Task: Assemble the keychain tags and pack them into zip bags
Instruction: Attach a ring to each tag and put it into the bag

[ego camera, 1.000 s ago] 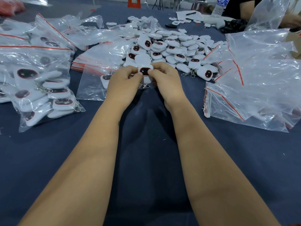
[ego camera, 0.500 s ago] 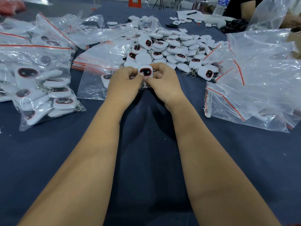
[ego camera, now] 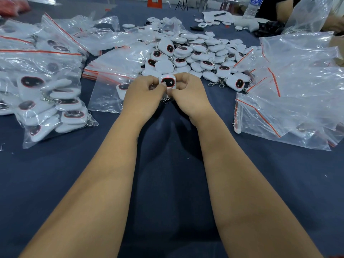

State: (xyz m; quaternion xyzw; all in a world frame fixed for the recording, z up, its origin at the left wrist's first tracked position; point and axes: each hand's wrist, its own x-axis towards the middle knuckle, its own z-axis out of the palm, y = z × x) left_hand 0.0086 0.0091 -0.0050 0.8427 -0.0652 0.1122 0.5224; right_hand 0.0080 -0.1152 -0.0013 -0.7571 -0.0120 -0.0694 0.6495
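Observation:
My left hand (ego camera: 142,95) and my right hand (ego camera: 188,94) meet over the dark blue table (ego camera: 167,183) and together pinch one white keychain tag (ego camera: 168,81) with a black, red-rimmed face. A small metal clasp (ego camera: 165,100) hangs below the tag between my thumbs. Just behind my hands lies a pile of loose tags (ego camera: 193,51). A clear zip bag (ego camera: 108,92) with one tag inside lies flat under my left hand.
Filled zip bags (ego camera: 46,97) are heaped at the left. A stack of empty red-striped zip bags (ego camera: 290,94) covers the right. A water bottle (ego camera: 254,6) and another person's arm (ego camera: 335,21) are at the far right edge.
My hands have drawn slightly toward me with the tag, and its dark face has turned more fully upward.

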